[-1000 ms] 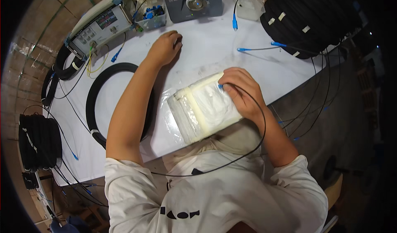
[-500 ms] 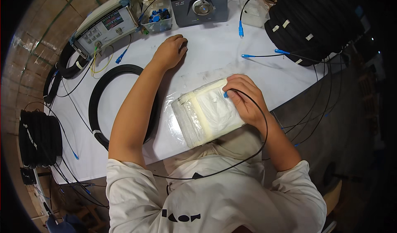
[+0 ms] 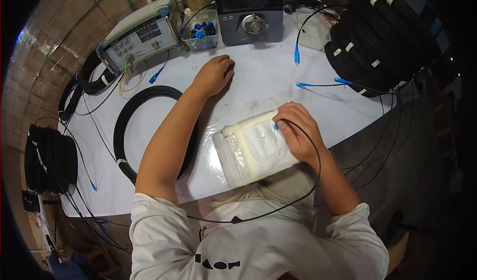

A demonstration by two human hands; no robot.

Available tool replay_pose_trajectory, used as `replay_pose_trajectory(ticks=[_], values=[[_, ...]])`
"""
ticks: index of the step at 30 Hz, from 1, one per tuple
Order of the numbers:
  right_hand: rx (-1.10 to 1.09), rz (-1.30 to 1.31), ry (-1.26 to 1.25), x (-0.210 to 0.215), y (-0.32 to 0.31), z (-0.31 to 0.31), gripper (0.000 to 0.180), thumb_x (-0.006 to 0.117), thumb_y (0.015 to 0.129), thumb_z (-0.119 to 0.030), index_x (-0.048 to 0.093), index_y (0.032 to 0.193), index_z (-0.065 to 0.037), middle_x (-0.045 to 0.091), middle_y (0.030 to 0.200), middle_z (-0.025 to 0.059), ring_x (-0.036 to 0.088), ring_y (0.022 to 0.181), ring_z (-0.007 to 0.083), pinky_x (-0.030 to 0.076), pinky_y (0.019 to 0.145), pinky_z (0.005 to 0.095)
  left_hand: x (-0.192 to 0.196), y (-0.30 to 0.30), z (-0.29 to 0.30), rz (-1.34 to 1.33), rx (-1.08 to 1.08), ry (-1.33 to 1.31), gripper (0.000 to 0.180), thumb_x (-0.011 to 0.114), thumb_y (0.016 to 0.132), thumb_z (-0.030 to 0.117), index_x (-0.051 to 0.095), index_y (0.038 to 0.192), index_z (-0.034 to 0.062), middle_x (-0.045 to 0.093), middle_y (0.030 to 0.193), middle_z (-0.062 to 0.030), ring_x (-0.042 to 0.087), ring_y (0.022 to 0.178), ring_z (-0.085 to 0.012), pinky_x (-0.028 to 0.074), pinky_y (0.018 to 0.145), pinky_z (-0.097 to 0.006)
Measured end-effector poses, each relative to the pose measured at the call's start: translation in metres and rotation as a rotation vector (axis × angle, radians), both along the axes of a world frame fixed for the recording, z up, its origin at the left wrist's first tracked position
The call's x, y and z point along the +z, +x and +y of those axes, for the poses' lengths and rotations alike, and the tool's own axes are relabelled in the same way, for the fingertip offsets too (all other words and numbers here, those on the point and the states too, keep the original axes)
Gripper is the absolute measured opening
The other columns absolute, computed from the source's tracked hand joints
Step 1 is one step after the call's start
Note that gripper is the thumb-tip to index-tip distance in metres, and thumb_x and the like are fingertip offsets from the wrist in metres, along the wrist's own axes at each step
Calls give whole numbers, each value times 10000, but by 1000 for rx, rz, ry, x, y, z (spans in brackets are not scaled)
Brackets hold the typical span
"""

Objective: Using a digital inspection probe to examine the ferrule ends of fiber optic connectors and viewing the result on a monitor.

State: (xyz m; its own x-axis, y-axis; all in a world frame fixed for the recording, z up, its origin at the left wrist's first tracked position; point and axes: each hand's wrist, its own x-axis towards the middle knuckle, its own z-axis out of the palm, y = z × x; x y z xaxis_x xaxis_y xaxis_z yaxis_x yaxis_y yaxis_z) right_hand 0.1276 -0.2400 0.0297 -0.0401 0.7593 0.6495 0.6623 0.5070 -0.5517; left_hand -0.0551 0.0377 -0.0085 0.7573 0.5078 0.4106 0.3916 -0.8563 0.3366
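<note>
Right hand pressing blue-tipped black cable onto white wipe pack, left hand resting on white table

wipe pad table-front | cable coil left | meter behind-left

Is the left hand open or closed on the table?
Loosely curled, holding nothing. The left hand rests on the white table with fingers bent under, apart from the right hand on the wipe pack.

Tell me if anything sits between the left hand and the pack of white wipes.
Nothing visible does. The left hand rests on bare white tabletop, and only clear plastic wrap lies between it and the wipe pack, where the right hand presses a blue-tipped black cable.
</note>
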Motion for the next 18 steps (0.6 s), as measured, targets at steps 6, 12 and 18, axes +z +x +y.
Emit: replay_pose_trajectory(ticks=[6, 12, 18], values=[[-14, -17, 3, -3, 2, -4, 113, 684, 906, 19, 681, 1018, 2, 674, 965, 151, 645, 959, 356, 532, 854, 419, 3, 3, -3, 80, 17, -23, 341, 694, 976, 176, 676, 1283, 30, 634, 1416, -174, 620, 1264, -387, 516, 1065, -434], [-21, 17, 3, -3, 3, -4, 104, 689, 904, 11, 690, 1006, -8, 679, 988, 150, 647, 972, 359, 536, 865, 432, 0, 2, -2, 63, 38, -10, 345, 690, 982, 186, 676, 1295, 41, 634, 1419, -174, 618, 1270, -386, 513, 1068, -436], [1, 47, -30, 0, 5, -2, 101, 697, 907, 15, 704, 1007, 3, 692, 979, 154, 660, 977, 349, 540, 873, 422, -2, 0, 0, 52, 30, 6, 326, 694, 972, 179, 689, 1265, 35, 649, 1388, -181, 625, 1252, -391, 518, 1061, -437]])
